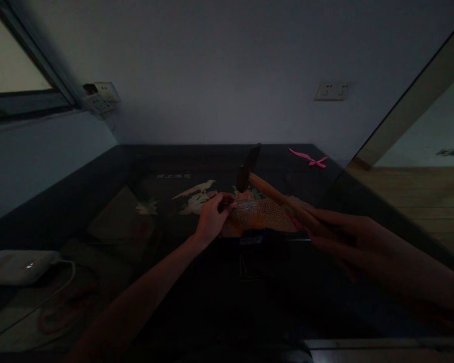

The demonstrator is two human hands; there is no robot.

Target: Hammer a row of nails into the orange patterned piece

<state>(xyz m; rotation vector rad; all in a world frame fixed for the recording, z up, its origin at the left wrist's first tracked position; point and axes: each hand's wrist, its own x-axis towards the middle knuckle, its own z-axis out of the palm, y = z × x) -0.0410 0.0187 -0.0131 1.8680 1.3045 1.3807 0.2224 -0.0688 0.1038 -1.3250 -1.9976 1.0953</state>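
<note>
My right hand [348,242] is wrapped around the wooden handle of a hammer [276,191]. The dark hammer head is raised above the table, up and to the right of my left hand [214,214]. The left fingers are pinched together at the left end of an orange-brown speckled piece [267,214] lying flat. Whatever sits between those fingertips is too small and dark to make out. Just in front of the speckled piece is a dark blue item with a pale label [250,240]. A few thin pale lines, perhaps slender pieces, show nearer to me.
A pink ribbon [313,160] lies at the back right of the dark glossy table [144,156], which bears a bird-and-flower picture. At the left are a white power strip [20,267] and its cable. Wall sockets [332,91] are behind; the room is dim.
</note>
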